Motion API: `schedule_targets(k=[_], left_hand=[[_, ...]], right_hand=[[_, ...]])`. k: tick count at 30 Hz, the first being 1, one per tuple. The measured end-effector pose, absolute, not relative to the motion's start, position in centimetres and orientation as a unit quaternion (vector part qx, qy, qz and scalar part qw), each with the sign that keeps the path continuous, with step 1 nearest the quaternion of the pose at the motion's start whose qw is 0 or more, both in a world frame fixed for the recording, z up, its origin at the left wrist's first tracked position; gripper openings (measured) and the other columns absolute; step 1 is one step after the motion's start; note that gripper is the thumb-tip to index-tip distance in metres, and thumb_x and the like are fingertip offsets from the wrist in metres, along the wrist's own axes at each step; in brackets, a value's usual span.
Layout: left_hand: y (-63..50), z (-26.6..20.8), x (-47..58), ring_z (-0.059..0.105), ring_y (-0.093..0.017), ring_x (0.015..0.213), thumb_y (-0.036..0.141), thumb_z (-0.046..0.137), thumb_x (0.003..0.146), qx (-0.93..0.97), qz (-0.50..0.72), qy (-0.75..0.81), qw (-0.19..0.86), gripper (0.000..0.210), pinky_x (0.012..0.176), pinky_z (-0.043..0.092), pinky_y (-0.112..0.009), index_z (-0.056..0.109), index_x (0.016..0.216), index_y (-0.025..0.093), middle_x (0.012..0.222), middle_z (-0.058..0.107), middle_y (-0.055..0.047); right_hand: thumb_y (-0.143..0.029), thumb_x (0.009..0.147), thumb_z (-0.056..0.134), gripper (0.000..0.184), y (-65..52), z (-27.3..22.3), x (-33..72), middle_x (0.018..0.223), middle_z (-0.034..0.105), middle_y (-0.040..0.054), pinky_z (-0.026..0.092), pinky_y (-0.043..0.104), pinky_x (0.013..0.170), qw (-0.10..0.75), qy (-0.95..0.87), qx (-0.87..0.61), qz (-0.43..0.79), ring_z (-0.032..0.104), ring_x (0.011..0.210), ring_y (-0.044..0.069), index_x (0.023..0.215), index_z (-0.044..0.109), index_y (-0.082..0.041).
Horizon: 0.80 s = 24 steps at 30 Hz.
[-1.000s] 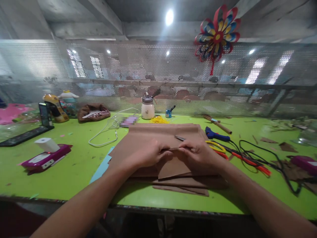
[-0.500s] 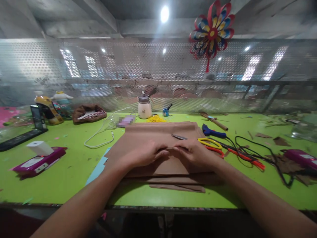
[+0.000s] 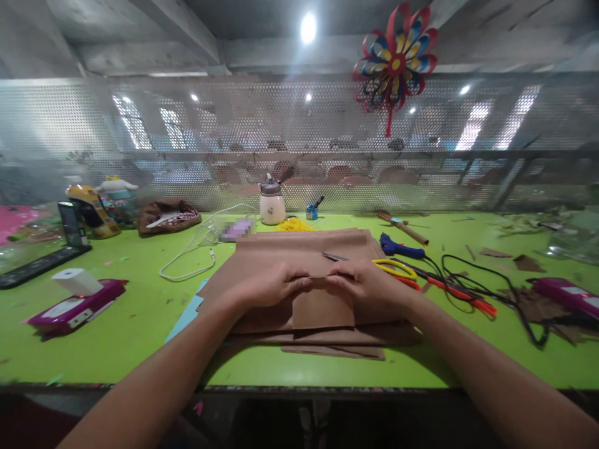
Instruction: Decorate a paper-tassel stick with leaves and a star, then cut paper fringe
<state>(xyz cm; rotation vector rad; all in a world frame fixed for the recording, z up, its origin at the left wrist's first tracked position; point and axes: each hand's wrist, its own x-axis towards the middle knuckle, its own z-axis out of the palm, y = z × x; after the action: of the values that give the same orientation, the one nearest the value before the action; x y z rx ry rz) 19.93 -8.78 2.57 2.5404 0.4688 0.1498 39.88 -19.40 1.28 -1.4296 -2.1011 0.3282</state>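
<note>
My left hand (image 3: 274,284) and my right hand (image 3: 367,284) pinch the top edge of a small piece of brown paper (image 3: 322,310) between thumbs and fingers, one hand at each end. The edge appears folded or rolled over, and the rest hangs flat toward me. Beneath lies a stack of larger brown paper sheets (image 3: 299,243). Scissors (image 3: 335,257) rest on the stack behind my right hand, their yellow handle reaching out to the right; that hand partly hides them.
A blue glue gun (image 3: 402,248) and red-handled tool (image 3: 468,299) lie to the right amid black cable. Leftward are a purple power strip (image 3: 77,305) with a white charger, and a phone on a stand (image 3: 70,224). A lidded jar (image 3: 272,204) stands behind beside yellow strands (image 3: 294,224).
The small paper piece now shows as a flat panel below my fingers, where before its edge was tilted and narrower between them. Both hands have levelled and sit slightly farther apart.
</note>
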Motion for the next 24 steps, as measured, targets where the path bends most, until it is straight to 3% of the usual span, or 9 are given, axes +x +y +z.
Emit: schedule_targets(k=[5,9,13,17,21,24], left_hand=[[-8.9,2.5,19.9,0.042,-0.011,0.059,0.043,0.038,0.086,0.906,0.076,0.207,0.361,0.038,0.056,0.033,-0.022,0.058,0.073,0.013,0.061,0.048,0.001],[-8.6,2.6,19.9,0.039,-0.010,0.058,0.039,0.043,0.084,0.881,0.073,0.211,0.417,0.033,0.057,0.033,-0.022,0.054,0.065,0.014,0.059,0.044,0.002],[-8.1,3.0,19.6,0.037,-0.009,0.056,0.041,0.047,0.083,0.858,0.093,0.189,0.469,0.033,0.057,0.032,-0.022,0.051,0.065,0.014,0.059,0.043,0.003],[-8.2,3.1,19.2,0.036,-0.008,0.055,0.041,0.049,0.083,0.821,0.112,0.162,0.536,0.032,0.054,0.030,-0.021,0.050,0.066,0.014,0.060,0.039,0.004],[-9.1,2.3,19.3,0.039,-0.008,0.052,0.042,0.049,0.084,0.773,0.070,0.137,0.616,0.030,0.053,0.033,-0.021,0.052,0.071,0.014,0.058,0.042,0.004],[-9.9,1.8,19.5,0.043,-0.008,0.054,0.041,0.053,0.082,0.751,0.056,0.125,0.646,0.027,0.054,0.035,-0.021,0.056,0.077,0.014,0.062,0.049,0.003]], right_hand=[[-0.032,0.087,0.046,0.027,-18.7,0.9,40.9,0.068,0.061,0.0010,0.036,0.022,0.054,0.306,-0.753,-0.549,0.195,0.051,0.061,0.012,0.079,0.064,-0.014],[-0.038,0.087,0.046,0.031,-18.2,0.7,41.8,0.052,0.047,-0.0036,0.033,0.020,0.048,0.312,-0.744,-0.520,0.280,0.042,0.048,0.008,0.079,0.063,-0.012],[-0.039,0.086,0.049,0.031,-17.9,0.6,42.5,0.060,0.054,-0.0014,0.039,0.021,0.048,0.425,-0.680,-0.476,0.361,0.048,0.047,0.008,0.093,0.062,-0.013],[-0.033,0.085,0.054,0.025,-18.1,0.7,42.3,0.070,0.061,0.0015,0.046,0.024,0.061,0.547,-0.620,-0.433,0.359,0.057,0.060,0.009,0.100,0.062,-0.016],[-0.026,0.073,0.068,0.040,-19.3,1.3,40.8,0.102,0.063,0.0045,0.050,0.028,0.073,0.472,-0.684,-0.381,0.406,0.059,0.090,0.016,0.112,0.060,-0.024],[-0.026,0.072,0.070,0.029,-20.2,1.9,39.6,0.095,0.065,0.0042,0.049,0.029,0.074,0.428,-0.734,-0.379,0.366,0.059,0.085,0.016,0.100,0.067,-0.022]])
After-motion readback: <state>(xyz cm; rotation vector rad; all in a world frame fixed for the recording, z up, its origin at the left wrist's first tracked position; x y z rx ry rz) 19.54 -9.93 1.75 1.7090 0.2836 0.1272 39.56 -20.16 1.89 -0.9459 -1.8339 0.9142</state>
